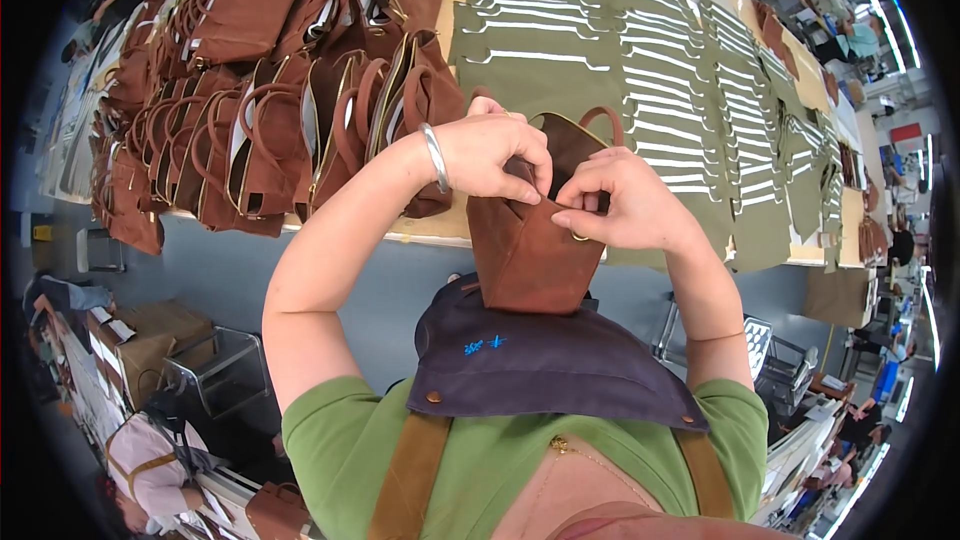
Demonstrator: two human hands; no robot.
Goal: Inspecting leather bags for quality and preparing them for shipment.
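Note:
A brown leather handbag (pixel 535 260) stands on end between my arms, in front of the table edge and close to my dark apron. Its zipped top gapes at the far side, with a handle (pixel 604 122) sticking up. My left hand (pixel 497 155), a silver bangle at its wrist, pinches the bag's upper edge with thumb and forefinger. Opposite it, my right hand (pixel 612 198) pinches the same edge, its fingers curled. A small metal ring shows under the right fingers. The inside of the bag is mostly hidden by my hands.
Many similar brown handbags (pixel 250 140) crowd the table's left side. Olive-green cut pieces with white strips (pixel 540 50) lie in overlapping rows to the right. A metal stool (pixel 215 360) and a cardboard box (pixel 160 335) stand at lower left. Other people work at surrounding tables.

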